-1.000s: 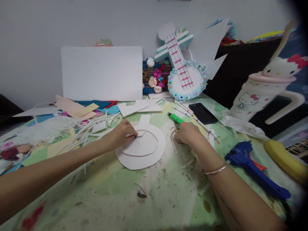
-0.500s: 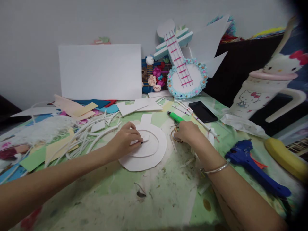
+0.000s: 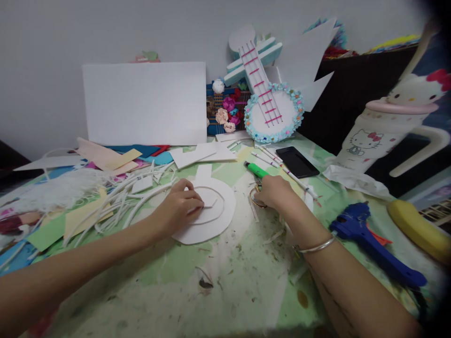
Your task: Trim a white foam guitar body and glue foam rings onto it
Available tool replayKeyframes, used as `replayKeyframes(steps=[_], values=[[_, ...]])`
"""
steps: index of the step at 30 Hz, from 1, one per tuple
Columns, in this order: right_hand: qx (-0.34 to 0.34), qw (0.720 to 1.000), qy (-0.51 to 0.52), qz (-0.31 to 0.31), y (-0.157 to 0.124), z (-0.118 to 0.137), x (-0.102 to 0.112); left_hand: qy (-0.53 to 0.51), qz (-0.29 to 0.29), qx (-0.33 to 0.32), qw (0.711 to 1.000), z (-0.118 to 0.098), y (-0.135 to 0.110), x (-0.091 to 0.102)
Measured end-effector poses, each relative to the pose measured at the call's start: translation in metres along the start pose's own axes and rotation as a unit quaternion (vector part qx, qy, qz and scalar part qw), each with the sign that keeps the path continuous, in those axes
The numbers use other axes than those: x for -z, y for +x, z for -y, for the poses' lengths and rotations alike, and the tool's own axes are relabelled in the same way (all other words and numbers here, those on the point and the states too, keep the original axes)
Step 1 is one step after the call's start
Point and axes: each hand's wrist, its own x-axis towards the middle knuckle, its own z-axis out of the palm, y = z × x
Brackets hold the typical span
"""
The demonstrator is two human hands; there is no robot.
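On the table lies a round white foam-board disc (image 3: pixel 225 220) with a tab at its top and a raised strip forming a ring on its face. My left hand (image 3: pixel 185 206) reaches over the disc's left part, fingers closed on a small white piece (image 3: pixel 210 202) inside the ring. To the right, my right hand (image 3: pixel 278 192) is curled at the end of a green utility knife (image 3: pixel 256 170) and against the gold ring handles of scissors (image 3: pixel 258 198). Its fingertips are hidden, so what it grips is unclear.
White strips (image 3: pixel 123 206) and coloured paper pile up at left. A phone (image 3: pixel 298 162), a blue glue gun (image 3: pixel 373 239), a yellow curved object (image 3: pixel 417 230) and a tumbler (image 3: pixel 377 136) stand or lie at right. A paper-flower-trimmed model instrument (image 3: pixel 273 110) leans behind.
The disc has shifted slightly left, together with my left hand and the small white piece. My right hand, the knife and the scissors stay in place.
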Motion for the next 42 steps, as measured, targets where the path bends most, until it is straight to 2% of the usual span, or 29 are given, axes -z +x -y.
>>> replayKeyframes(steps=[7,13,15,19,21,23,25,27,33,38,42], values=[[-0.003,1.000,-0.007,-0.008,0.001,0.000,-0.002,0.028,-0.033,0.050,0.998,0.008,-0.005,0.006],[-0.007,1.000,-0.013,0.007,0.002,0.000,-0.002,-0.004,-0.078,0.143,0.987,0.010,0.002,-0.004],[-0.008,1.000,-0.014,0.006,0.000,0.000,-0.001,-0.005,-0.080,0.154,0.985,0.012,0.004,-0.007],[0.013,0.999,-0.011,-0.051,-0.006,0.005,0.002,0.023,-0.065,0.119,0.990,0.019,0.007,-0.010],[0.089,0.991,-0.004,-0.097,-0.009,0.011,0.000,0.034,-0.043,0.087,0.995,0.024,0.008,-0.010],[0.199,0.972,0.013,-0.121,-0.011,0.020,-0.004,0.040,-0.017,0.046,0.998,0.029,0.008,-0.010],[0.290,0.950,0.028,-0.109,-0.012,0.029,-0.011,0.044,-0.002,0.011,0.999,0.034,0.008,-0.009],[0.327,0.941,0.030,-0.080,-0.012,0.035,-0.018,0.042,-0.001,-0.010,0.999,0.038,0.007,-0.010],[0.313,0.948,0.032,-0.045,-0.011,0.041,-0.021,0.027,-0.028,-0.037,0.999,0.049,0.007,-0.011],[0.304,0.951,0.039,-0.044,-0.012,0.042,-0.019,0.007,0.001,-0.066,0.998,0.058,0.009,-0.013],[0.303,0.949,0.054,-0.062,-0.010,0.041,-0.024,0.041,0.006,-0.066,0.997,0.056,0.011,-0.013]])
